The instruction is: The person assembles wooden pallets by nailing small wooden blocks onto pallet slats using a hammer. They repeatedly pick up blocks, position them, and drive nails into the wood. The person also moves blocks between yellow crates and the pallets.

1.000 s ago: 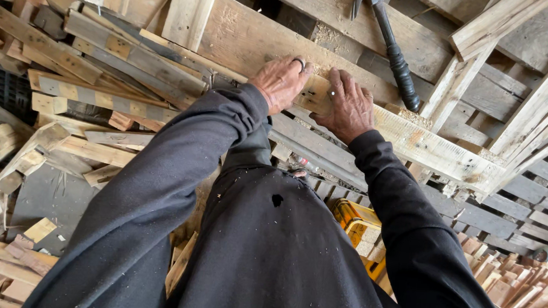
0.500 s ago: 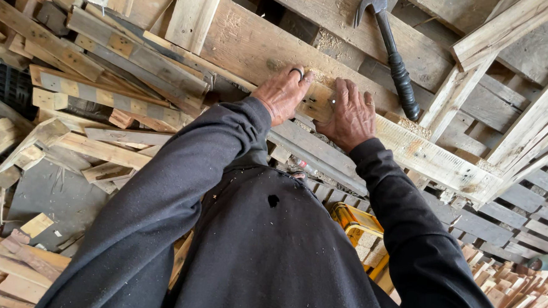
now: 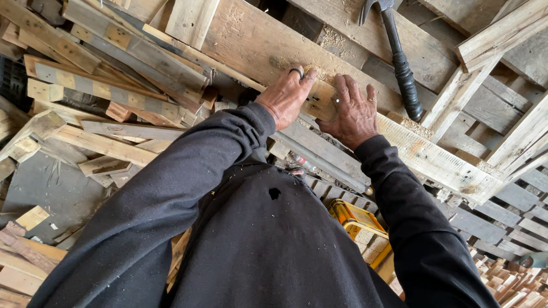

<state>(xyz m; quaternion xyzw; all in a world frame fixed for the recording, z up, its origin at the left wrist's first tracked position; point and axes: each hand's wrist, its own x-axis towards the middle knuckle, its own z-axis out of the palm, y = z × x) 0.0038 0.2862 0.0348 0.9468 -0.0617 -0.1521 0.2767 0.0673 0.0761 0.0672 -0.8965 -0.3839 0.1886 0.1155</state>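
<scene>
A long pale wooden plank (image 3: 436, 159) lies slanted across a pallet, with sawdust on it. My left hand (image 3: 284, 98), with a ring on one finger, curls its fingers over the plank's far edge. My right hand (image 3: 352, 114) presses on the same plank just to the right, fingers spread and hooked over the edge. Between the two hands shows a short stretch of plank (image 3: 322, 101) with a nail head in it. A black-handled claw hammer (image 3: 399, 57) lies on the boards just beyond my right hand, untouched. Both arms are in dark sleeves.
Loose planks and offcuts (image 3: 102, 95) are heaped at the left. Grey pallet slats (image 3: 507, 229) run along the right. A yellow tool (image 3: 359, 221) lies below the plank near my body. Small wood blocks (image 3: 529, 292) are piled at the bottom right.
Both hands stay on the plank with the same gap between them. The view has shifted slightly, so hands and hammer sit a little lower in the picture.
</scene>
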